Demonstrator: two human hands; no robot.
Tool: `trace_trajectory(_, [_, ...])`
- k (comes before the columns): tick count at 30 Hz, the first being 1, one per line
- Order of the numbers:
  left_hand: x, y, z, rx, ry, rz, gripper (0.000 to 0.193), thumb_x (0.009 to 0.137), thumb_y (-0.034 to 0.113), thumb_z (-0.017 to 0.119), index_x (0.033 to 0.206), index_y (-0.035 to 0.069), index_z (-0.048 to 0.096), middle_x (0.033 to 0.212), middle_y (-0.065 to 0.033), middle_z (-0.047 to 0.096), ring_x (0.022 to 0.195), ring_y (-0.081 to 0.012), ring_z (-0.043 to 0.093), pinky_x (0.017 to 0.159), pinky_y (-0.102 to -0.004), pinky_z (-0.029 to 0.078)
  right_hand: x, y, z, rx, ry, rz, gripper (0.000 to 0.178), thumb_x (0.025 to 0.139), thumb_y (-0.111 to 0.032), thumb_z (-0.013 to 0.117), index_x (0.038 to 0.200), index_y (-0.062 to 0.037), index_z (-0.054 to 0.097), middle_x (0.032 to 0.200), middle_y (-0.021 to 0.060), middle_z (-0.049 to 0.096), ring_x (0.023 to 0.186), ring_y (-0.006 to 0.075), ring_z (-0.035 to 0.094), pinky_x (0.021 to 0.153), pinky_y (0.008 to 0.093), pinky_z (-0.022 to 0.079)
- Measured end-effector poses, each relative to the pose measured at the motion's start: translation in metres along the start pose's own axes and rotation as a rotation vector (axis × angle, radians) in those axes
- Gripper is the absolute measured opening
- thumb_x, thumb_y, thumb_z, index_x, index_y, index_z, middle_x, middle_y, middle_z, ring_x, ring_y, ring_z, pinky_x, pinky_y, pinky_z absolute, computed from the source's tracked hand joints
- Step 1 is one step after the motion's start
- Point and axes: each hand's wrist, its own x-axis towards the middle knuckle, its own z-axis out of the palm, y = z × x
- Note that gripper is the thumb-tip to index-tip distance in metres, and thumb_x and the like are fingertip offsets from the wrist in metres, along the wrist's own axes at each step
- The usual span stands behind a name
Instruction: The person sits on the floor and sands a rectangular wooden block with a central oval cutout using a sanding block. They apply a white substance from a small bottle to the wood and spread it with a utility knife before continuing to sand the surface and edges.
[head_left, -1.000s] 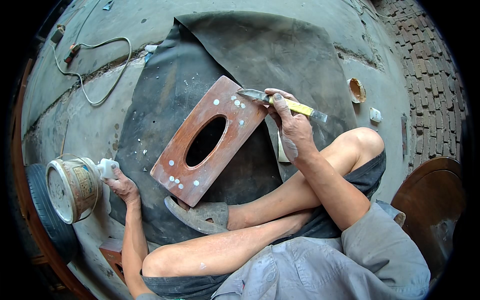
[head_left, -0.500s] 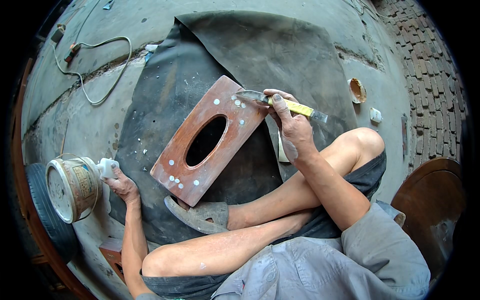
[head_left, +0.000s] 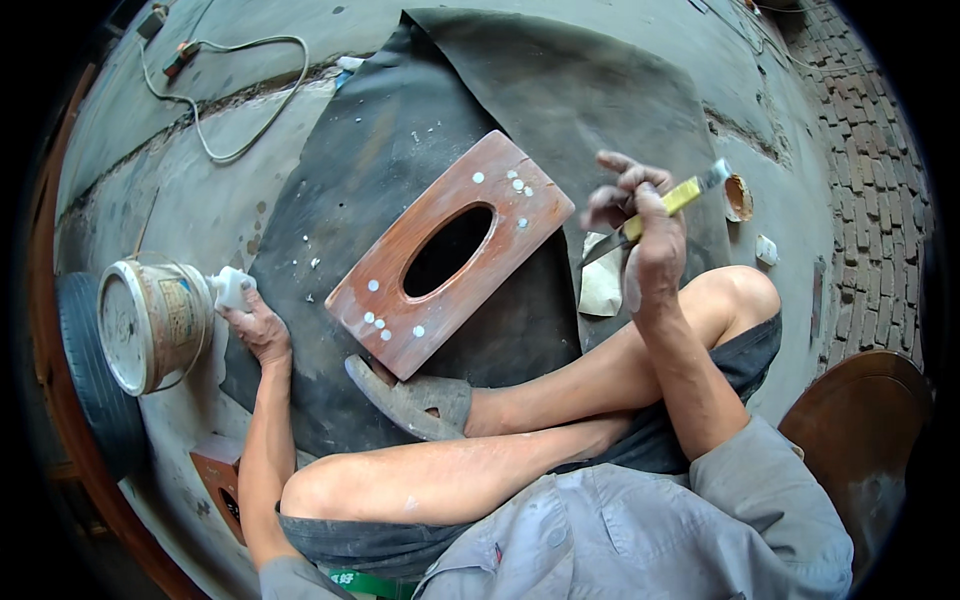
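A reddish-brown wooden tissue box (head_left: pixel 380 300) with an oval opening lies on a dark rubber sheet; white filler spots dot two of its ends. My right hand (head_left: pixel 650 225), slightly blurred, is right of the box and apart from it. It grips a yellow-handled knife (head_left: pixel 680 195), whose blade points down to the left, while some fingers stretch away from the handle. Below the blade lies a pale folded sheet (head_left: pixel 602 282). At the left, my left hand (head_left: pixel 262 332) is closed around a small white block-like piece (head_left: pixel 233 288), its exact kind unclear, beside a bucket.
The dirty white bucket (head_left: pixel 125 325) stands by a tyre (head_left: pixel 95 370) at the left. Another brown wooden box (head_left: pixel 215 480) sits beside my left forearm. A cable (head_left: pixel 250 150) crosses the far-left floor. A cut round tub (head_left: pixel 738 198) and a small white container (head_left: pixel 767 250) are at right.
My right hand has drawn the knife away from the tissue box, to the right, and the blade has turned downward. My left hand still holds the white piece. The whole view has shifted slightly.
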Motion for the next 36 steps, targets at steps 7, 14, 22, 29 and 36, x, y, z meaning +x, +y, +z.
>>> trace_trajectory(7, [-0.002, 0.005, 0.003, 0.002, 0.010, -0.005, 0.051, 0.108, 0.035, 0.057, 0.143, 0.000, 0.045, 0.131, -0.0240, 0.061, 0.121, -0.0408, 0.061, 0.102, -0.0485, 0.046, -0.002, -0.010, 0.038, -1.434, -0.680, -0.303, 0.066, 0.087, 0.000, 0.059, 0.152, -0.0036, 0.049, 0.145, 0.0217, 0.059, 0.098, 0.0387, 0.073, 0.081, 0.0440, 0.062])
trace_trajectory(14, [-0.001, 0.007, 0.003, 0.019, 0.028, 0.030, 0.050, 0.108, 0.035, 0.057, 0.143, 0.001, 0.046, 0.131, -0.0223, 0.061, 0.121, -0.0402, 0.061, 0.102, -0.0485, 0.046, -0.033, -0.006, 0.055, -1.579, -0.818, -0.259, 0.069, 0.084, -0.003, 0.058, 0.150, 0.0089, 0.046, 0.156, 0.0274, 0.047, 0.077, 0.0372, 0.077, 0.071, 0.0433, 0.063])
trace_trajectory(22, [-0.001, 0.005, 0.003, -0.019, 0.007, 0.022, 0.049, 0.108, 0.034, 0.057, 0.143, 0.001, 0.046, 0.131, -0.0234, 0.062, 0.121, -0.0405, 0.062, 0.101, -0.0486, 0.047, -0.006, 0.018, 0.054, -1.507, -0.685, -0.398, 0.065, 0.086, -0.002, 0.055, 0.149, 0.0114, 0.045, 0.155, 0.0306, 0.046, 0.081, 0.0387, 0.077, 0.070, 0.0444, 0.063])
trace_trajectory(29, [-0.003, 0.011, 0.003, -0.012, 0.020, 0.034, 0.059, 0.108, 0.041, 0.057, 0.142, -0.005, 0.046, 0.133, -0.0275, 0.061, 0.119, -0.0422, 0.061, 0.101, -0.0488, 0.046, -0.019, 0.003, 0.069, -1.576, -0.726, -0.304, 0.063, 0.087, -0.003, 0.054, 0.146, 0.0175, 0.044, 0.153, 0.0364, 0.045, 0.083, 0.0383, 0.077, 0.072, 0.0431, 0.063])
trace_trajectory(36, [-0.002, 0.009, 0.003, -0.022, 0.016, 0.029, 0.050, 0.108, 0.035, 0.057, 0.142, 0.000, 0.046, 0.131, -0.0241, 0.062, 0.121, -0.0404, 0.061, 0.100, -0.0487, 0.046, -0.015, 0.011, 0.069, -1.575, -0.694, -0.329, 0.061, 0.088, -0.004, 0.054, 0.144, 0.0177, 0.046, 0.151, 0.0361, 0.047, 0.084, 0.0405, 0.077, 0.075, 0.0435, 0.063])
